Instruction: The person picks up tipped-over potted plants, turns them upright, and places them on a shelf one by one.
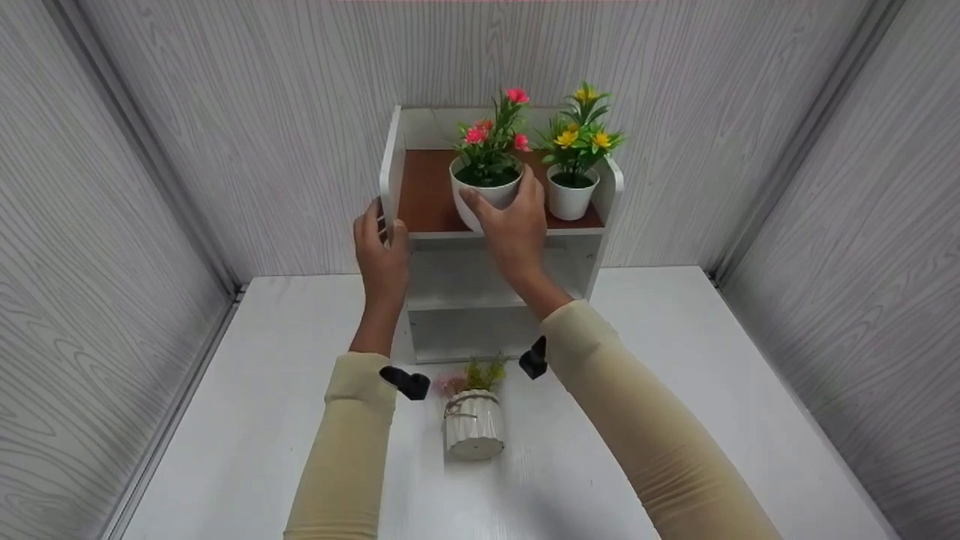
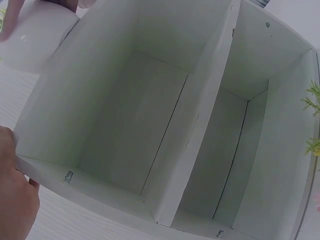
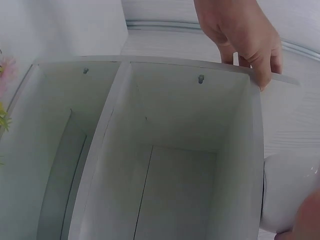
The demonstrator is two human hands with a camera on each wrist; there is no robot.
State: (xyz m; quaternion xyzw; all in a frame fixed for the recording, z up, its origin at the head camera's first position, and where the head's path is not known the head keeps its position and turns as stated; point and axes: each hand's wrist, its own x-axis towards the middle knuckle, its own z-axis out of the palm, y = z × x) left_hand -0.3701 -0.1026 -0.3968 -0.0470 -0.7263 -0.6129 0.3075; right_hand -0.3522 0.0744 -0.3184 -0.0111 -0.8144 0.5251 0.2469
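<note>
My right hand (image 1: 517, 229) grips a white pot with pink flowers (image 1: 501, 196), thumb on its front and fingers round its right side. The pot is at the brown top board (image 1: 427, 191) of a small white shelf unit, near the front edge. My left hand (image 1: 382, 251) holds the left side panel (image 1: 390, 157) of that unit by its front edge. In the right wrist view, the left hand's fingers (image 3: 262, 75) bend over the panel edge. Just right of the gripped pot sits a smaller white pot with yellow flowers (image 1: 571, 196).
Two white compartments (image 2: 145, 110) lie below the top board. In front of the unit, on the white table (image 1: 637, 375), is a ribbed cream pot (image 1: 474, 424) with pink and yellow sprigs. Wood-grain walls (image 1: 262, 112) enclose the back and both sides.
</note>
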